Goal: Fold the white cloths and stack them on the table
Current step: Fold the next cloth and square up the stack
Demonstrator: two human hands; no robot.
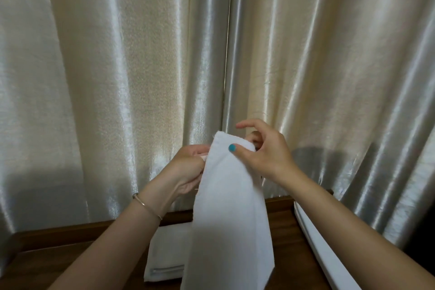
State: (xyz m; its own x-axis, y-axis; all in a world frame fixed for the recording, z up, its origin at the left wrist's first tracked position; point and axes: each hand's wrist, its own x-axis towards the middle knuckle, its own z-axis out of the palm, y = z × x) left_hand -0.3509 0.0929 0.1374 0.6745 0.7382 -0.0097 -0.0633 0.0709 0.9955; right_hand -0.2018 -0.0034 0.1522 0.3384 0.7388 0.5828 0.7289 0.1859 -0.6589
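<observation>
A white cloth (228,214) hangs lengthwise in the air above the brown wooden table (289,238). My left hand (188,167) grips its upper left edge. My right hand (263,148) pinches the top right corner, thumb on the near side, other fingers partly spread behind it. Below the hanging cloth, a stack of folded white cloths (167,254) lies on the table, partly hidden by the cloth I hold.
Shiny cream curtains (141,66) hang right behind the table and fill most of the view. More white fabric (315,242) lies along the table's right side, under my right forearm. A thin bangle sits on my left wrist.
</observation>
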